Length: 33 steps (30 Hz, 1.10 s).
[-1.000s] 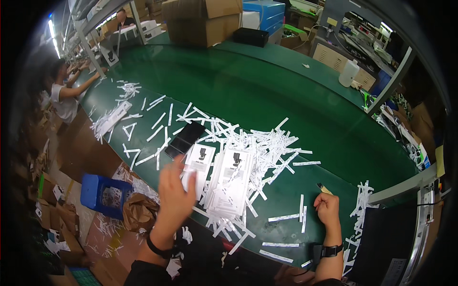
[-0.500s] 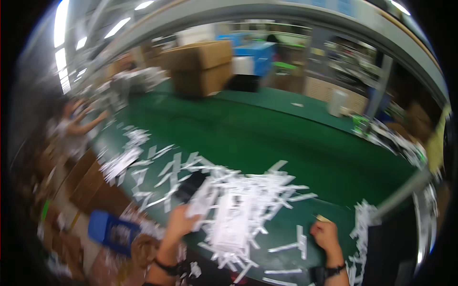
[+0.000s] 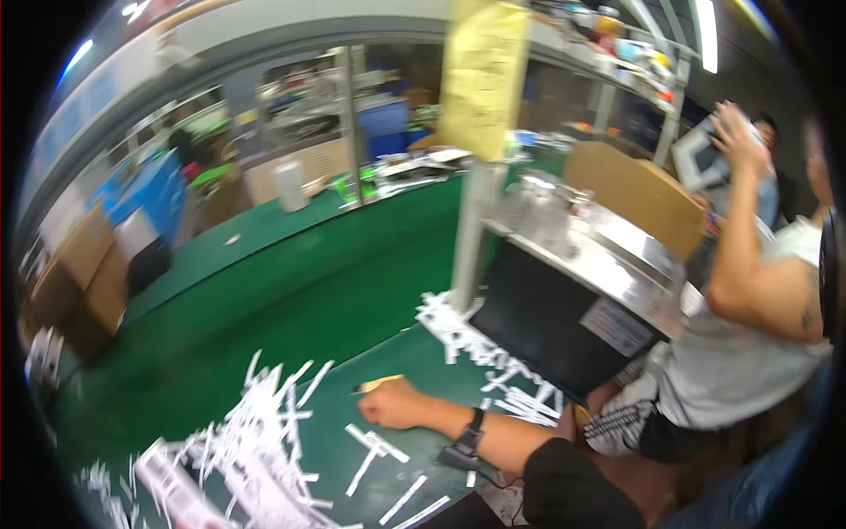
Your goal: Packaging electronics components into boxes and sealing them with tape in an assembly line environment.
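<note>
My right hand [image 3: 392, 404] rests on the green table in a closed grip. It is shut on a slim yellow tool with a dark tip [image 3: 381, 383], whose exact kind I cannot make out. Loose white paper strips [image 3: 374, 448] lie just below this hand. To its left a heap of white strips [image 3: 264, 414] spreads over the table, with white printed sheets [image 3: 256, 485] in its lower part. A pale, printed, long white piece [image 3: 172, 480] lies slanted at the lower left. My left hand is not visible.
A black panel [image 3: 555, 317] stands right of the table, with a metal-topped surface [image 3: 617, 234] above it. More strips [image 3: 458, 331] line its foot. A person in a light shirt [image 3: 749, 353] is close at the right, arm raised. A yellow sheet [image 3: 483, 84] hangs on a post.
The view has swung to the right, so the paper heap now sits at the lower left. My left hand has gone out of view. My right hand keeps its hold on the yellow tool.
</note>
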Motion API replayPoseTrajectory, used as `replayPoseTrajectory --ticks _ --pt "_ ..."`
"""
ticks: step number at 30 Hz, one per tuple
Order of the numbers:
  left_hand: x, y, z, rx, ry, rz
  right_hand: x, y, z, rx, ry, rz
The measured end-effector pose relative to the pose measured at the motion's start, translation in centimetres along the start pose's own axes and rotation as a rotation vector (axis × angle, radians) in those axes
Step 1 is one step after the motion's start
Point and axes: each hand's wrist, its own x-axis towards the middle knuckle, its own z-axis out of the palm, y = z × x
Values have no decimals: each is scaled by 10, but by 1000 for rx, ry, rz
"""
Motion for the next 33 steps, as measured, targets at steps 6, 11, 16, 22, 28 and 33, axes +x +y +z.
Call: replayPoseTrajectory --ticks 6,11,16,22,28,33 --pt "-21 25 54 129 -155 133 -8 -5 -6 -31 -72 18" --pt "-39 34 78 643 -77 265 -13 -2 -9 11 -1 18" --pt "-46 28 66 611 -151 249 -10 -6 -2 26 -16 55" --pt "-37 28 65 554 -159 180 -11 11 0 13 22 -32" --pt "-34 18 70 498 -146 222 -11 11 -1 54 10 72" --pt "-38 10 69 517 -96 248 -6 -13 -16 -10 -34 -66"
